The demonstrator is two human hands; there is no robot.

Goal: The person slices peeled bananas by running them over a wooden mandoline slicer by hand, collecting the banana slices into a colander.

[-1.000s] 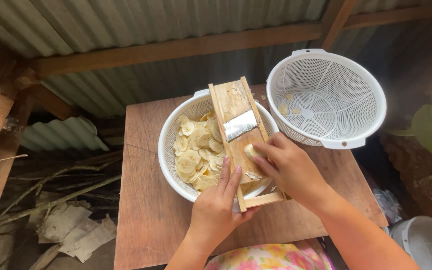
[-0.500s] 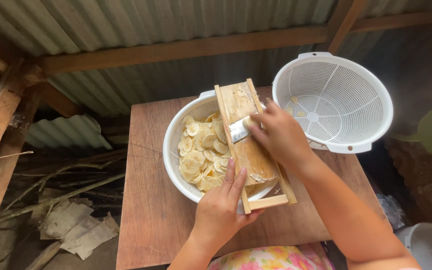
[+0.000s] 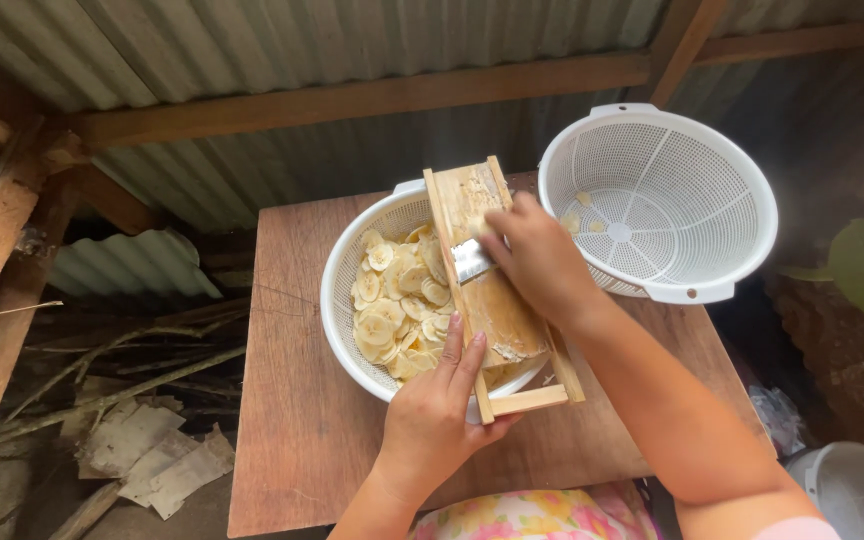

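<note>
While the white bowl point(image 3: 337, 300) of banana slices point(image 3: 392, 300) sits on the wooden surface point(image 3: 292, 420), the left hand point(image 3: 432, 420) grips the near end of the wooden slicer point(image 3: 497, 300) laid across it. The right hand point(image 3: 537, 260) presses closed on a banana piece, mostly hidden, at the metal blade point(image 3: 470, 260). A white colander point(image 3: 662, 200) stands just right.
</note>
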